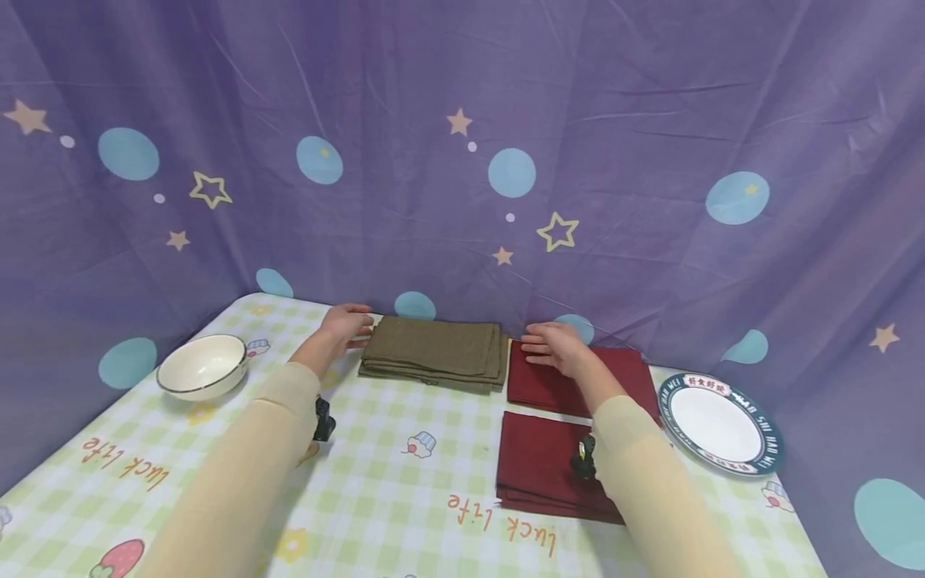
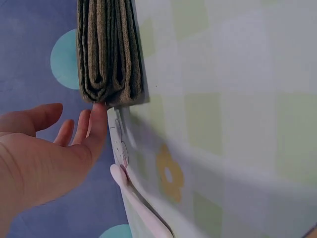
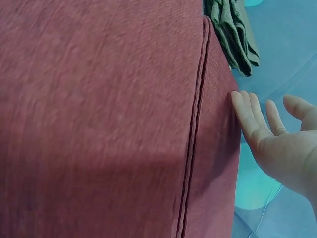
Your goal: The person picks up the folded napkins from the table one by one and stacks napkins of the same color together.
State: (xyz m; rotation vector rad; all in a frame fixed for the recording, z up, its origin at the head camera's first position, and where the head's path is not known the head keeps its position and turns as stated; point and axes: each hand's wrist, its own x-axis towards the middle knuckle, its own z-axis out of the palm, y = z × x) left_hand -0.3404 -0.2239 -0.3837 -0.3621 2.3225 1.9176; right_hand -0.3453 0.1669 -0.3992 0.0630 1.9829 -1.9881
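A stack of folded brown cloth (image 1: 433, 349) lies near the far table edge. My left hand (image 1: 347, 327) is at its left end, fingers extended; in the left wrist view a fingertip (image 2: 100, 110) meets the layered folds. Over the far edge of a folded red cloth (image 1: 538, 385) reaches my right hand (image 1: 555, 347), its fingers loosely straight. The right wrist view has those fingertips (image 3: 237, 95) right at the red cloth's edge, with the brown cloth just beyond. A second folded red cloth (image 1: 538, 461) lies nearer, partly hidden by the right forearm.
At the left stands a white bowl (image 1: 202, 365) with a dark rim. A white plate (image 1: 715, 425) with a dark green patterned border lies at the right. A pale, long-handled utensil (image 2: 143, 210) rests near the left wrist. Behind the checked tablecloth (image 1: 376, 466) hangs a purple curtain (image 1: 405, 225).
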